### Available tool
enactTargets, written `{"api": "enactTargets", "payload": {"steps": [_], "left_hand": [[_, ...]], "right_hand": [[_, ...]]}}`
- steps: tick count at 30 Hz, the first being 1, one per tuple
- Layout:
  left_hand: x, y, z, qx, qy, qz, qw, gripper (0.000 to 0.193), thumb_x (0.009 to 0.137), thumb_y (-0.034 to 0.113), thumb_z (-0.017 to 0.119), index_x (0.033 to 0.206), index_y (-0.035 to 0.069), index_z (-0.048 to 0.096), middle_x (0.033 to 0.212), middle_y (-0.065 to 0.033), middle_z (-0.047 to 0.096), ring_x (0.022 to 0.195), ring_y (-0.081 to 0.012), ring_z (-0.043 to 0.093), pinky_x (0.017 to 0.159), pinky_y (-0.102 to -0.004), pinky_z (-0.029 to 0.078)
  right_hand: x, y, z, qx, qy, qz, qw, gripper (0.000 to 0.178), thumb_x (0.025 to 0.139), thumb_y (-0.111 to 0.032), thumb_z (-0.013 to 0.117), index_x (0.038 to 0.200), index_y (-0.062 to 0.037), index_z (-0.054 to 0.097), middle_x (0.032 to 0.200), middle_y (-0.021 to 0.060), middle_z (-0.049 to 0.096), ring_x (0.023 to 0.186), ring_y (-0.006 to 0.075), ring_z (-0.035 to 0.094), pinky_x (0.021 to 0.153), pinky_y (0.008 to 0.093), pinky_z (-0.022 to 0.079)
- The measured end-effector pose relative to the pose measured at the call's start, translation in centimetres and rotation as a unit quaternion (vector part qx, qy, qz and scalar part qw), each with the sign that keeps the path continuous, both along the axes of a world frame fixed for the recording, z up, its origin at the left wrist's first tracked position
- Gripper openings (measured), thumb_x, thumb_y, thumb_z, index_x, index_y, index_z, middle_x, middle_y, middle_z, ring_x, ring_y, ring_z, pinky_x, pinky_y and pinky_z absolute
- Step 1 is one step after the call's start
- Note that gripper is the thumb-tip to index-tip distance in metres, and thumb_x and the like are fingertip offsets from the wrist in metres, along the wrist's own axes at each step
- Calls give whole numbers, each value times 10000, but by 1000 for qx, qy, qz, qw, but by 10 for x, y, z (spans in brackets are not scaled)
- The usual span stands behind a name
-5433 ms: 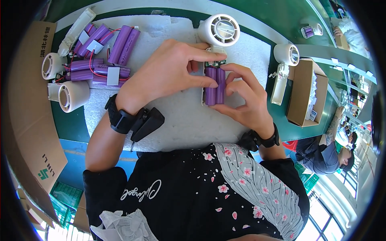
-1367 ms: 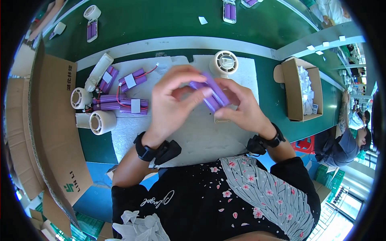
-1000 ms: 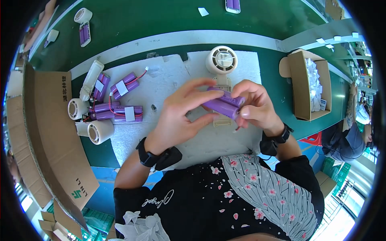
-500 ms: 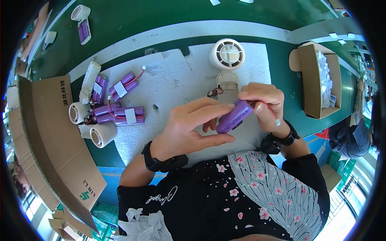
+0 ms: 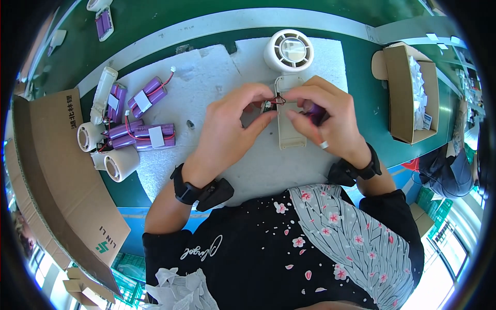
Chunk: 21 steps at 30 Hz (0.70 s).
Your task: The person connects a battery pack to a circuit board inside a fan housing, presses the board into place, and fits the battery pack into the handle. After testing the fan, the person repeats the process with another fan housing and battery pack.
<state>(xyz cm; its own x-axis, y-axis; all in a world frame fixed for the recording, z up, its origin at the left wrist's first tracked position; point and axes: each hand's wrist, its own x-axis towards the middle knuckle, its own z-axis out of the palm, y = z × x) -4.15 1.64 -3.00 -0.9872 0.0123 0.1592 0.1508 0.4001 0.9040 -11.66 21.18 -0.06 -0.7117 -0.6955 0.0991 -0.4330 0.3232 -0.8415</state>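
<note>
A cream handheld fan lies on the foam board, its round grille head point(image 5: 276, 57) at the far end and its open handle shell point(image 5: 292, 137) toward me. My left hand point(image 5: 217, 129) pinches a small circuit board point(image 5: 267, 106) at the handle's left edge, thumb below and index finger above. Thin dark and red wires run from the board across the shell. My right hand point(image 5: 338, 116) is curled round a purple battery pack point(image 5: 316, 112), mostly hidden by the fingers; its thumb and index finger are near the wires. A small white connector point(image 5: 324, 145) hangs below that hand.
Left on the white foam board point(image 5: 217, 67) lie several purple battery packs point(image 5: 146, 98) with red leads, beside other fan bodies point(image 5: 122, 163). A large cardboard box point(image 5: 62, 170) stands far left. At right, a smaller box point(image 5: 403, 98) holds white paper pieces. More fan parts point(image 5: 104, 26) lie at the back left.
My left hand has let go of the battery pack and taken the small circuit board. My right hand has moved up over the handle, keeping the battery pack. The whole view has shifted slightly.
</note>
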Motion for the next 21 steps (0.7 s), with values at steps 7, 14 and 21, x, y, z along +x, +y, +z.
{"api": "enactTargets", "payload": {"steps": [7,14,21], "left_hand": [[2,2,4,26,-15,-5,1000,315,776,20,753,1068,52,640,879,-65,685,765,-141,656,689,-260,515],[1,2,7,45,-30,-17,998,311,783,6,733,1080,56,657,854,-61,678,745,-133,637,690,-257,507],[-1,1,12,57,-39,-56,996,359,757,-28,708,1100,71,667,909,-73,649,788,-155,630,695,-260,504]], "right_hand": [[11,-8,-14,8,159,-58,986,251,700,-21,791,934,-36,701,883,67,626,661,166,636,572,265,524],[13,-8,-14,34,170,-70,982,223,696,-7,781,903,-30,701,856,68,620,648,168,634,557,263,515],[16,-10,-9,45,133,-68,988,189,692,6,761,867,-20,697,825,69,607,636,179,615,558,263,495]]}}
